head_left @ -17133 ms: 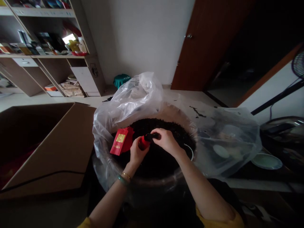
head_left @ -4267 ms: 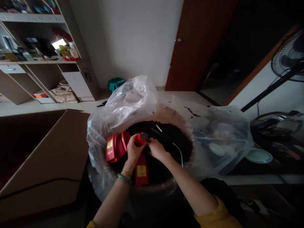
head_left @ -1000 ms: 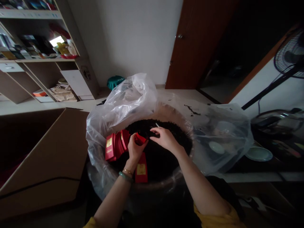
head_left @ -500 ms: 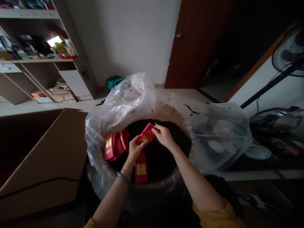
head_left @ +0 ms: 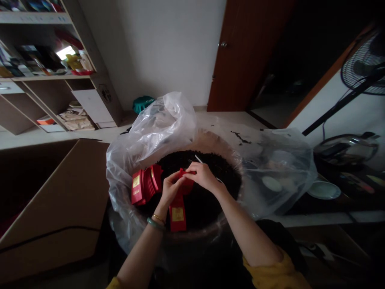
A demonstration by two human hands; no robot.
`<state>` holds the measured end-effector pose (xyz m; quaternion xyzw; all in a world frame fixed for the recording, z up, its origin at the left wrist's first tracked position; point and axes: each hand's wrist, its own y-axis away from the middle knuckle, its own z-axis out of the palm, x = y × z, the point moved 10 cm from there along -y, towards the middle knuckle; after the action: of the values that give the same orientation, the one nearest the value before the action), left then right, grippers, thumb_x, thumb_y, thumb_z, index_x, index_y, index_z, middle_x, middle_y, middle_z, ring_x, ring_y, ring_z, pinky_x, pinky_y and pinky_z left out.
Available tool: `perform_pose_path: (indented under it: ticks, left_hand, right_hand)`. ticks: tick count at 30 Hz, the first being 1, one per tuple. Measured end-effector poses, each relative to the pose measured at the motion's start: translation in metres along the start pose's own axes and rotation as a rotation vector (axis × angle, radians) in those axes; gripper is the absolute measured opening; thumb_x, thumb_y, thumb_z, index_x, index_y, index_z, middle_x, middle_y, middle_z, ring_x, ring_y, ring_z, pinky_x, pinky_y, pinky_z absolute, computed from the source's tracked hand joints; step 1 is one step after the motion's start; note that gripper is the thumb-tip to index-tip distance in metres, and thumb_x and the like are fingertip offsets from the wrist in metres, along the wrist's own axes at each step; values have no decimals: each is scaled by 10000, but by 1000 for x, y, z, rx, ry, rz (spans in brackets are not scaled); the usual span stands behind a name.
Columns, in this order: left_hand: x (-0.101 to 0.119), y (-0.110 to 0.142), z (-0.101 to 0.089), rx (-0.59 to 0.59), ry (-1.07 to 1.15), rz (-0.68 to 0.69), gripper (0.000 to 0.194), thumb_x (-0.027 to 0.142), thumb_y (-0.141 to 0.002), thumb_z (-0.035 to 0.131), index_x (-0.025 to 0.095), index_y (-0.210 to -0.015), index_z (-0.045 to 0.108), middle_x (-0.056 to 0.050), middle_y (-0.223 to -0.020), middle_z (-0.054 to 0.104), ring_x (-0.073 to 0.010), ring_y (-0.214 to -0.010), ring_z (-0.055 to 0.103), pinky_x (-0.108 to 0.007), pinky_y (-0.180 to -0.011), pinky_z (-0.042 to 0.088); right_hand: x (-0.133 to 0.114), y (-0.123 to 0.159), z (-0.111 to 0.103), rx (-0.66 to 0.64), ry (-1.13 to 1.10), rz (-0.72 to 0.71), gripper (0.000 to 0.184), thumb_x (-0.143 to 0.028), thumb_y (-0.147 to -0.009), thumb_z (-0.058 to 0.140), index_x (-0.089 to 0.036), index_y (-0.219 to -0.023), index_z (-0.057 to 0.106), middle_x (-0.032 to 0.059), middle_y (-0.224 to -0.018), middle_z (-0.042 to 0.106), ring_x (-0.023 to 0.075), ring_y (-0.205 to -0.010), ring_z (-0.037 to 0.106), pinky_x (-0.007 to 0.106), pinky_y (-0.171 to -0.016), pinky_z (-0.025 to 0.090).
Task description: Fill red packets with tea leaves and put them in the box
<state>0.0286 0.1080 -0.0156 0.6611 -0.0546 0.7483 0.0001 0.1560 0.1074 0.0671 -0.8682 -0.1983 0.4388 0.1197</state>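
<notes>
Both hands meet over a round tub lined with clear plastic and full of dark loose tea leaves. My left hand and my right hand are both closed on one small red pouch, held just above the leaves. A second red pouch with a gold label lies on the tub's near rim below my left wrist. A fanned stack of red pouches leans at the tub's left side. A thin white stick lies on the leaves beyond my right hand.
An open cardboard box stands at the left. Clear plastic sheeting spreads to the right over dishes; a pale plate and a metal pot sit beyond. Shelves, a brown door and a fan stand behind.
Half a second ago the red pouch was held up flat and tilted; now both hands have drawn it lower and closer together. A second ago my right hand was apart, pinching over the leaves.
</notes>
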Motion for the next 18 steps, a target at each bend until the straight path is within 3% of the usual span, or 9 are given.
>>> perform_pose_path:
  ticks: [2, 5, 10, 15, 18]
  left_hand:
    - [-3, 0, -4, 23, 20, -28, 369, 427, -649, 744, 156, -899, 727, -56, -866, 738, -206, -783, 672, -304, -725, 526]
    - [-9, -1, -14, 84, 62, -41, 336, 434, -671, 728, 158, -862, 727, -42, -812, 733, -173, -699, 657, -276, -669, 511]
    - [-12, -3, -14, 81, 114, -37, 307, 425, -680, 731, 151, -814, 704, -21, -759, 711, -136, -654, 635, -236, -628, 500]
    - [-16, 2, 8, -78, 173, -151, 445, 405, -601, 797, 145, -937, 667, -40, -800, 722, -172, -660, 672, -267, -604, 528]
    - [-23, 4, 14, -104, 185, -227, 512, 373, -515, 850, 123, -920, 661, -63, -794, 730, -213, -685, 697, -294, -618, 544]
  right_hand:
    - [0, 0, 3, -5, -45, 12, 96, -269, -765, 679, -205, -830, 710, 8, -792, 677, 126, -709, 621, 252, -672, 482]
    - [11, 0, -4, 44, -92, 114, 271, -271, -745, 687, -215, -1010, 676, -13, -769, 679, 119, -682, 623, 256, -675, 499]
    - [9, 0, -6, 37, -24, 111, 81, -232, -771, 656, -186, -735, 712, 12, -748, 695, 128, -684, 624, 270, -709, 497]
    - [5, 2, 0, 75, -13, 76, 102, -223, -788, 640, -196, -732, 721, 19, -767, 702, 130, -674, 624, 268, -703, 498]
    - [18, 0, -1, 75, 0, 119, 151, -285, -827, 604, -200, -786, 723, 27, -797, 716, 148, -701, 643, 274, -710, 501]
